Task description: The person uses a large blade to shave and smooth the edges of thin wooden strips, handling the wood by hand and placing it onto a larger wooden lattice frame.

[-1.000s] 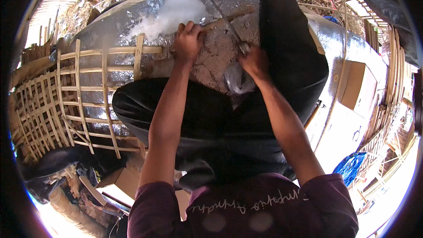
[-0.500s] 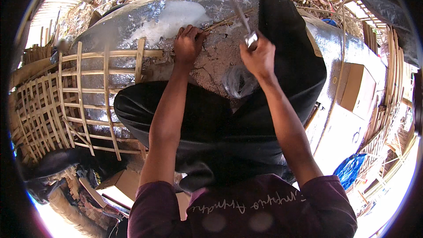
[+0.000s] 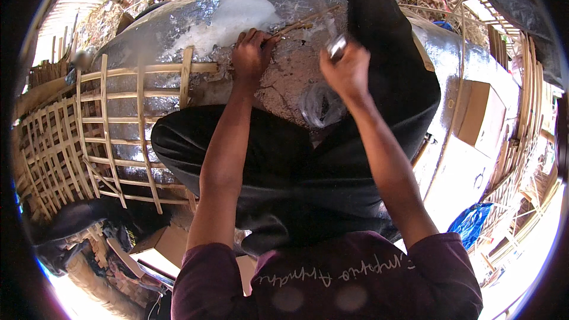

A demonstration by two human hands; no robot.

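My left hand is closed on the near end of a thin bamboo strip, which slants away to the upper right. My right hand grips a long, thin metal tool whose shiny silver part shows at the fist. Its shaft is smeared by motion, so I cannot make out its exact kind. A bundle of clear plastic lies between my legs, just nearer than my right hand. Left of my left hand is a woven bamboo lattice.
A worn silvery sheet covers the ground, with a whitish patch beyond my left hand. Cardboard boxes and a blue plastic bag sit at the right. Dry straw is heaped at the far side.
The tool in my right hand has swung and its shaft is now blurred. My left hand and the bamboo strip have shifted only slightly.
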